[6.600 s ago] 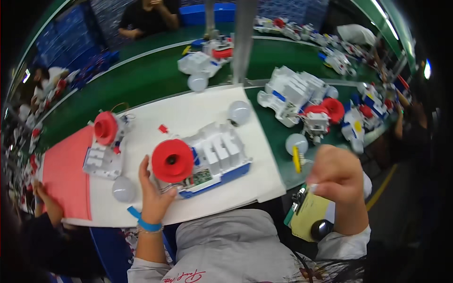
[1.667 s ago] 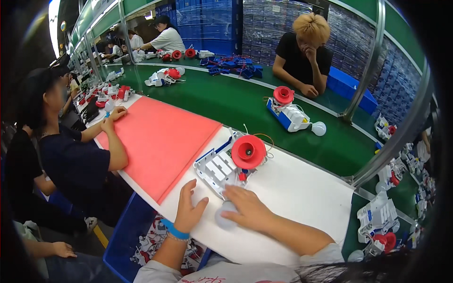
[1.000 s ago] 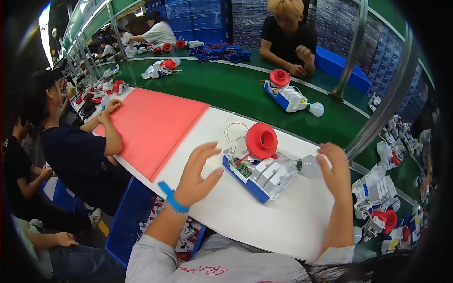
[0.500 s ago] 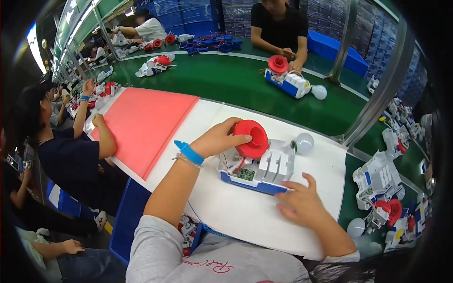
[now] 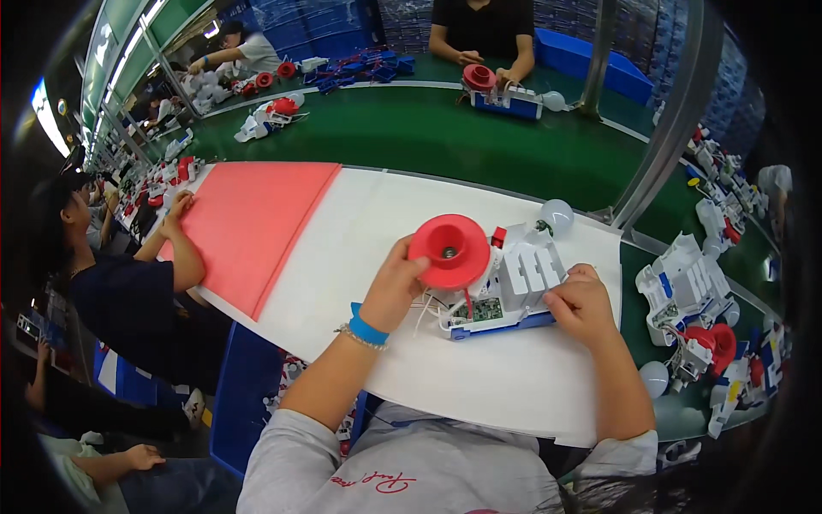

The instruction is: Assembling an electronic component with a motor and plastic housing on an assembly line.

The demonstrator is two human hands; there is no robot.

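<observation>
On the white board in front of me lies a white and blue plastic housing [image 5: 531,274] with its inside showing. A green circuit board [image 5: 479,310], thin wires and a row of white compartments are visible in it. A white bulb [image 5: 556,217] sits by its far right corner. My left hand [image 5: 398,283] grips a round red cup-shaped part [image 5: 449,251] by its left rim, above the housing's left end. A red wire runs down below this part. My right hand [image 5: 586,304] is closed at the housing's right end, thumb against the compartments; some fingers are hidden behind it.
A pink foam sheet [image 5: 257,223] covers the board's left part. Beyond runs a green belt [image 5: 385,128], where another person handles a similar unit [image 5: 505,101]. Several similar units [image 5: 689,287] crowd the right side, near a metal post [image 5: 668,120]. Another person sits at left.
My left hand has turned the red part so its opening faces up. My right hand, earlier spread at the housing's near edge, has closed on its right end. The housing has shifted slightly right.
</observation>
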